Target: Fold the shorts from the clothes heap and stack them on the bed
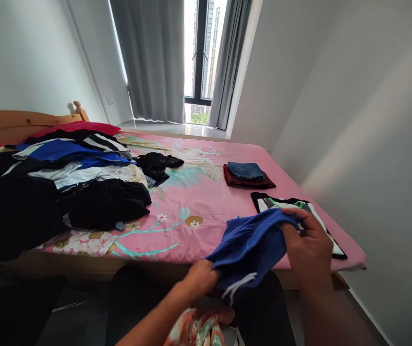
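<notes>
A pair of blue shorts [252,245] with an elastic waistband and a dangling white drawstring [240,283] hangs between my hands at the bed's near edge. My left hand [200,278] is closed on the waistband's near left end. At the far right end, my right hand [307,235] pinches the same waistband. The lower part of the shorts rests over the bed's edge or just above it; I cannot tell which. Just behind my right hand lies a stack of folded shirts [288,201], white, grey and black with a green neckline, partly hidden by the hand.
A large heap of loose clothes [94,187] covers the bed's left side. Folded denim [245,170] lies on red plaid cloth [229,179] farther back. A pink floral sheet [191,202] covers the bed. A wall [382,192] rises at right; patterned fabric [199,327] sits below my arms.
</notes>
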The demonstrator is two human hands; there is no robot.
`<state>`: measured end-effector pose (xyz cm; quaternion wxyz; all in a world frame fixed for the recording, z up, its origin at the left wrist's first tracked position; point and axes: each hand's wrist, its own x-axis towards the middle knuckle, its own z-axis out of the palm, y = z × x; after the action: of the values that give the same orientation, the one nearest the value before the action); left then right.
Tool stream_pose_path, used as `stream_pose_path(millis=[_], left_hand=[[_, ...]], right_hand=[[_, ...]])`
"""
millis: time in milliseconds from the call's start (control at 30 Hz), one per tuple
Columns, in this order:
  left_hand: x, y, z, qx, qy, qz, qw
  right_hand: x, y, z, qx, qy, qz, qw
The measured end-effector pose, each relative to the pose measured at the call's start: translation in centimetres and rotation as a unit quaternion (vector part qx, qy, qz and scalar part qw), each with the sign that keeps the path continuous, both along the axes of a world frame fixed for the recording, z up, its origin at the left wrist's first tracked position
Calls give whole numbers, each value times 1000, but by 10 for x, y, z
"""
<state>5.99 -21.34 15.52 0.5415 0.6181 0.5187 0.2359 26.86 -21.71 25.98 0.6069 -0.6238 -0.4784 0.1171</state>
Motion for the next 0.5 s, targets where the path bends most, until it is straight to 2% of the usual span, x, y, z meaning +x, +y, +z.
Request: stream_pose_path(millis=[100, 167, 267, 333, 400, 433, 500], left_hand=[[-49, 39, 58, 89, 126, 44, 987], [-80, 67, 109, 149, 198, 80, 965], [-103, 89, 189, 229, 281, 123, 924], [-103, 86, 231, 295, 311, 137, 893], [-97, 74, 256, 349, 258, 163, 886], [-94, 68, 260, 352, 210, 170, 896], [-92, 61, 256, 293, 162, 132, 933]], right_hand=[[34, 30, 14, -18, -112, -23, 993], [51, 54, 30, -44, -168, 21, 985], [55, 76, 73, -48, -204, 67, 975], [45, 72, 108, 3, -205, 49, 978], [31, 61, 135, 76, -188, 25, 979], [25, 57, 142, 102, -189, 27, 976], [16, 55, 140, 105, -222, 68, 967]])
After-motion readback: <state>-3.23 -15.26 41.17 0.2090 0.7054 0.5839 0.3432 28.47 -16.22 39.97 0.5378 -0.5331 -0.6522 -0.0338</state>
